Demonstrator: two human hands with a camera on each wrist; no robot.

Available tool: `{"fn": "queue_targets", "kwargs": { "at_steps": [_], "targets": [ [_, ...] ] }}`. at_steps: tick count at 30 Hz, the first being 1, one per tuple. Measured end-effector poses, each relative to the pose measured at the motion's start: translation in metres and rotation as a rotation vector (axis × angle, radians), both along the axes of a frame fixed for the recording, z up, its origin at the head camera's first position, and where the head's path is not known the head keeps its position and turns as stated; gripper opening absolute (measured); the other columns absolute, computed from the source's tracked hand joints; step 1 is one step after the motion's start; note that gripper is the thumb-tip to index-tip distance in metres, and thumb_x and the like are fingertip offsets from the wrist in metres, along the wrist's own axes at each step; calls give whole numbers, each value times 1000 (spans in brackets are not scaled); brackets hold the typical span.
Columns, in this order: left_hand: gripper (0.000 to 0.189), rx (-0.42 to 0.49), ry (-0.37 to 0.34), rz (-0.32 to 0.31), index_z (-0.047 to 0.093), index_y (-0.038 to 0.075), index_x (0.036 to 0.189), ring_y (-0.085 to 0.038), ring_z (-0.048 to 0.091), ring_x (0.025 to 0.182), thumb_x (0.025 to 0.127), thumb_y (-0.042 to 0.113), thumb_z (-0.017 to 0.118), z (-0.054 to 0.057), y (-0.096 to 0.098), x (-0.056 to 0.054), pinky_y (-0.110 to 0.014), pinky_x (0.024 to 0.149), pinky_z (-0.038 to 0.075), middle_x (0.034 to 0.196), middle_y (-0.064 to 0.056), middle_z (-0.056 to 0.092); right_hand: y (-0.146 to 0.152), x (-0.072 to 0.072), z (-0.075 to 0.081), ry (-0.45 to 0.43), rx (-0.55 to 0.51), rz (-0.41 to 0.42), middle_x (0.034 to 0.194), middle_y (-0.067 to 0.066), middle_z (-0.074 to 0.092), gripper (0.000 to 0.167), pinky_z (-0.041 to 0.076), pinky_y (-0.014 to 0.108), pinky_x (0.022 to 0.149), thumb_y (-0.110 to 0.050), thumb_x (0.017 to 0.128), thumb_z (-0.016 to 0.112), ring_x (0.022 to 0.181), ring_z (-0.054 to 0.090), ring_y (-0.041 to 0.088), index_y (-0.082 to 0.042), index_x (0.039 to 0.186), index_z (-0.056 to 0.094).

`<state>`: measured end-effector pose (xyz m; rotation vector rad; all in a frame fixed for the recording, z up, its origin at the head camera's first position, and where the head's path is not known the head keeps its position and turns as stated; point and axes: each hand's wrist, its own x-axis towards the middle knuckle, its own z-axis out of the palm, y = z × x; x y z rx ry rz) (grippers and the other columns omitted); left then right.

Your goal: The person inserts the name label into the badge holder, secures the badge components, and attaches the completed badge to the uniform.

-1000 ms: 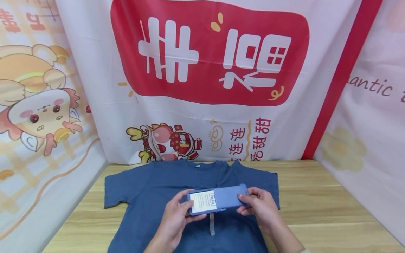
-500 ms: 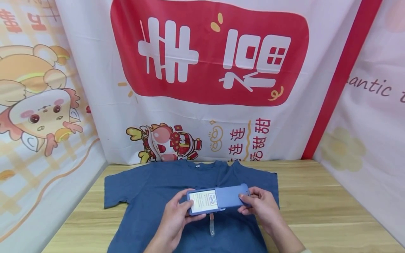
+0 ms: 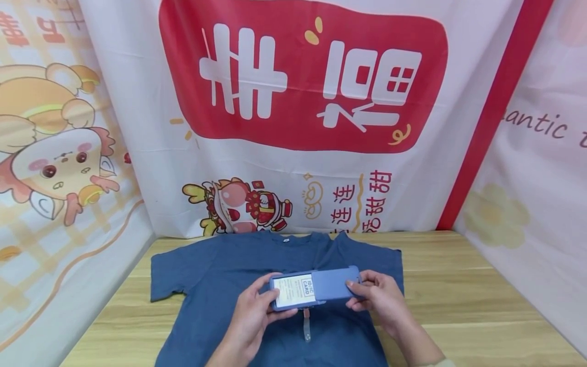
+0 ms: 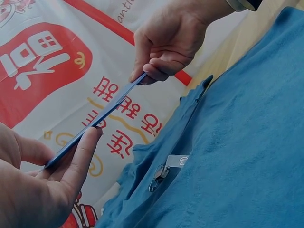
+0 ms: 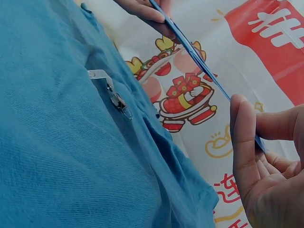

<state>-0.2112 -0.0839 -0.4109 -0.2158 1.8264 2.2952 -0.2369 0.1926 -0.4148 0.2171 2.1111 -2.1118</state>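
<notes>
A blue ID card holder (image 3: 276, 281) is held up over a blue T-shirt (image 3: 197, 326), its sliding cover (image 3: 334, 284) drawn partly off to the right. In the opened part shows a white insert card (image 3: 293, 292) printed "ID/IC CARD". My left hand (image 3: 249, 318) grips the holder's left end, thumb on the insert. With thumb and fingers, my right hand (image 3: 378, 300) pinches the cover's right end. Both wrist views see the holder edge-on. A metal clip (image 4: 160, 175) with a clear strap (image 4: 177, 161) lies on the shirt below it.
The shirt is spread on a wooden table (image 3: 458, 300), neck toward the back. A printed cloth (image 3: 412, 193) hangs behind the table, and further printed cloths (image 3: 536, 204) line the left and right sides.
The cover has shifted slightly to the right along with my right hand, baring a little more of the insert card. My left hand stays nearly where it was.
</notes>
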Motion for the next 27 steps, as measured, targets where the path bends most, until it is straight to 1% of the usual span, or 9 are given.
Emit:
{"fn": "queue_targets", "kwargs": {
  "at_steps": [4,7,13,20,24,27],
  "targets": [
    [48,4,5,1,42,1,161,-28,77,109,114,4,43,0,0,0,-43,90,68,150,-33,57,3,0,2,-5,-6,26,82,8,75,26,65,26,65,-13,101,76,66,75,15,5,113,62],
    [48,2,-1,2,42,2,161,-28,76,109,114,4,43,-1,1,0,-43,90,68,151,-33,56,3,0,2,-9,0,28,82,8,75,27,65,26,65,-14,101,76,66,76,15,5,113,62],
    [48,5,1,-13,41,4,162,-28,75,111,114,4,42,1,0,0,-43,91,67,152,-32,55,-1,0,2,-15,9,7,81,9,75,27,65,26,65,-13,101,75,66,76,15,7,114,62],
    [49,-4,5,-24,41,4,163,-27,75,111,114,5,43,2,0,0,-43,92,67,152,-31,56,-3,1,1,-19,-12,-25,82,10,76,26,65,26,65,-11,101,74,66,76,16,8,115,62],
    [49,-8,14,-30,40,4,164,-27,75,111,115,5,43,0,1,0,-42,92,67,153,-31,55,-6,2,-1,-17,-23,-50,81,9,73,24,65,26,65,-10,102,73,66,75,16,7,114,62],
    [49,-14,14,-22,40,5,163,-27,75,111,115,5,42,0,0,0,-42,91,67,154,-32,53,-9,2,-4,-11,-33,-56,81,8,70,24,65,27,66,-11,102,73,67,75,16,6,114,62]
  ]
}}
